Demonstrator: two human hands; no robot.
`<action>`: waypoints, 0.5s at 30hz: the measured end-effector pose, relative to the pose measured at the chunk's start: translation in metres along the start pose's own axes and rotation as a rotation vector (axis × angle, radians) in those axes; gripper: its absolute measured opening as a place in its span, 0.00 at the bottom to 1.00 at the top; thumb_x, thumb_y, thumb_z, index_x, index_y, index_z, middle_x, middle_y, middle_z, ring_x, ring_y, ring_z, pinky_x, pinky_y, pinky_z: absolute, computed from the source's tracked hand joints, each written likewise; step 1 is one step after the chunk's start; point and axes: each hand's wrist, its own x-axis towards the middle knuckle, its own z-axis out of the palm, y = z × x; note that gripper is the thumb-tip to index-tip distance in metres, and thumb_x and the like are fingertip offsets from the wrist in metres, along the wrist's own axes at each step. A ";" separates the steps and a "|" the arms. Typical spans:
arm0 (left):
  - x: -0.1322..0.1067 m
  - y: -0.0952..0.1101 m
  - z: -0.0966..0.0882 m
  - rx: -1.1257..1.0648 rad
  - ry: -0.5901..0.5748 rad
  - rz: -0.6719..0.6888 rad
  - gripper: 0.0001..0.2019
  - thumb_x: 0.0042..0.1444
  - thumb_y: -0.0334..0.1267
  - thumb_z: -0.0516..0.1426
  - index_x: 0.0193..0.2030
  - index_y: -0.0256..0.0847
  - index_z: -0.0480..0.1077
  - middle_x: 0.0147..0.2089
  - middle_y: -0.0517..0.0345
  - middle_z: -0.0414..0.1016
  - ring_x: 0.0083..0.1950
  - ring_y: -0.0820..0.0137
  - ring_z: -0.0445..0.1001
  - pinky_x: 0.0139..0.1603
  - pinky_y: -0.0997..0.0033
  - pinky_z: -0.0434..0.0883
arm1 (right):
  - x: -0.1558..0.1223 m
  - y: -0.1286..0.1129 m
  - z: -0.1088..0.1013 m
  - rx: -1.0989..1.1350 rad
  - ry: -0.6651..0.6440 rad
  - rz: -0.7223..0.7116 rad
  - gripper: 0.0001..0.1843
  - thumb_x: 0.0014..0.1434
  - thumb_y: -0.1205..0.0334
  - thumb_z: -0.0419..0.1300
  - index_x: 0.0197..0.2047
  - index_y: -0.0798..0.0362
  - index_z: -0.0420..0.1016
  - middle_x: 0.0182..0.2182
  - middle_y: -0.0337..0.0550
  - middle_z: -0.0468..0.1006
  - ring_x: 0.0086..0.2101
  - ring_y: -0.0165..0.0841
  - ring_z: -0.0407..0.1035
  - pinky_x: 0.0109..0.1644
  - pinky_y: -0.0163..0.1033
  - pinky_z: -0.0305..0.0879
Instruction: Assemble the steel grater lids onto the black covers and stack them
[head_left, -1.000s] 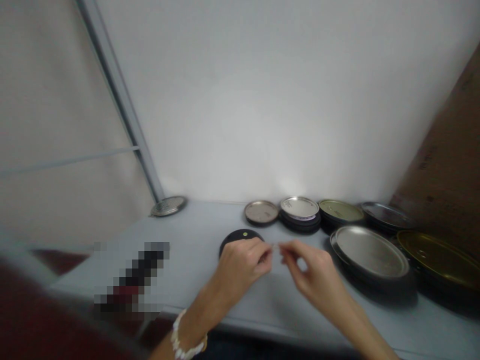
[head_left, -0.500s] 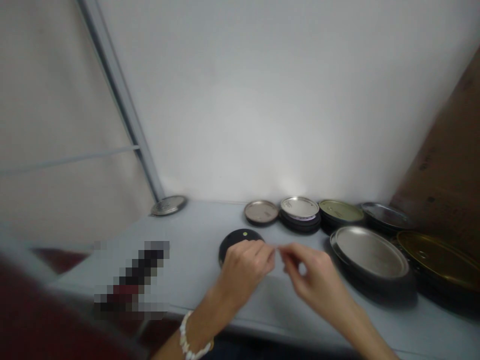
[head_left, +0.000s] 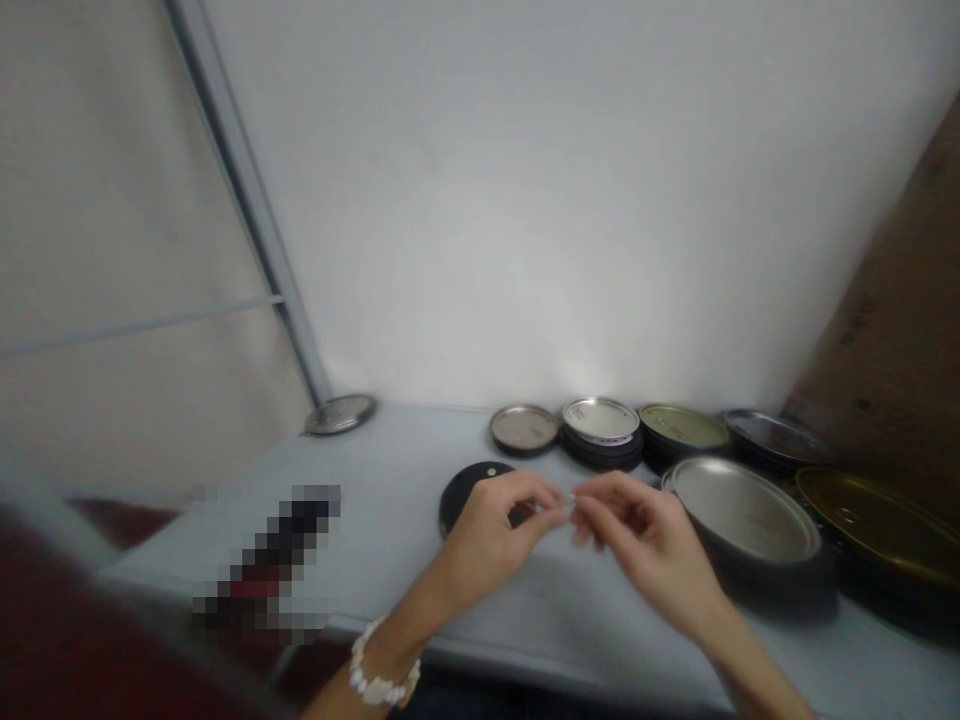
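- A round matte-black lid (head_left: 465, 500) with a small yellow dot near its rim is taken as the landmark; it lies flat on a pale grey tabletop (head_left: 570, 610).
- The left hand (head_left: 495, 530) is held just over the right side of the black lid, partly covering it, with a white beaded bracelet (head_left: 379, 675) worn on the wrist nearer the camera.
- The right hand (head_left: 645, 530) is held to the right of the black lid, and the two hands are brought together, almost meeting at the fingertips.
- A small translucent item (head_left: 568, 504) is held just right of the black lid, in the narrow space between the hands; its exact form is too small and blurred to be made out.
- The fingers of both hands are curled in and nearly closed, and the item appears to be pinched between them – which hand bears its weight cannot be told.
- A row of round metal lids is set beyond the black lid: a small silver lid (head_left: 523, 428), a silver lid on a dark stack (head_left: 600, 420), an olive-gold lid (head_left: 682, 426) and a dark steel lid (head_left: 776, 436).
- A large silver lid (head_left: 742, 510) and a large gold lid (head_left: 877, 520) are placed further right, and a perforated metal disc (head_left: 340, 413) is seen well to the left, against a white wall (head_left: 480, 220).
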 end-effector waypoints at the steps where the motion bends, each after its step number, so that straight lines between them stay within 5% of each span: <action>1: -0.001 -0.002 0.002 0.047 0.033 0.007 0.06 0.59 0.31 0.62 0.30 0.38 0.77 0.37 0.57 0.80 0.40 0.70 0.77 0.44 0.73 0.70 | -0.001 0.000 0.003 -0.037 -0.006 -0.008 0.12 0.67 0.55 0.58 0.40 0.54 0.77 0.25 0.41 0.80 0.25 0.30 0.75 0.26 0.30 0.67; 7: -0.002 -0.009 0.004 0.230 0.157 0.036 0.05 0.61 0.31 0.62 0.33 0.39 0.77 0.36 0.58 0.80 0.38 0.70 0.76 0.44 0.72 0.69 | -0.003 0.004 0.016 -0.225 0.064 -0.190 0.08 0.68 0.62 0.55 0.42 0.52 0.75 0.28 0.40 0.81 0.29 0.30 0.77 0.32 0.30 0.70; 12: 0.001 -0.006 -0.009 0.177 -0.039 0.087 0.03 0.61 0.32 0.62 0.36 0.40 0.78 0.40 0.57 0.81 0.44 0.69 0.78 0.50 0.73 0.70 | -0.001 0.006 0.005 -0.212 0.064 -0.135 0.08 0.67 0.60 0.56 0.42 0.52 0.76 0.27 0.40 0.82 0.27 0.31 0.77 0.24 0.28 0.66; 15: 0.001 -0.005 -0.009 0.226 -0.058 0.043 0.04 0.61 0.31 0.62 0.35 0.40 0.78 0.39 0.58 0.82 0.43 0.68 0.78 0.48 0.72 0.70 | -0.002 0.005 0.004 -0.195 -0.006 -0.097 0.11 0.68 0.58 0.55 0.40 0.53 0.76 0.26 0.41 0.81 0.27 0.31 0.76 0.25 0.29 0.67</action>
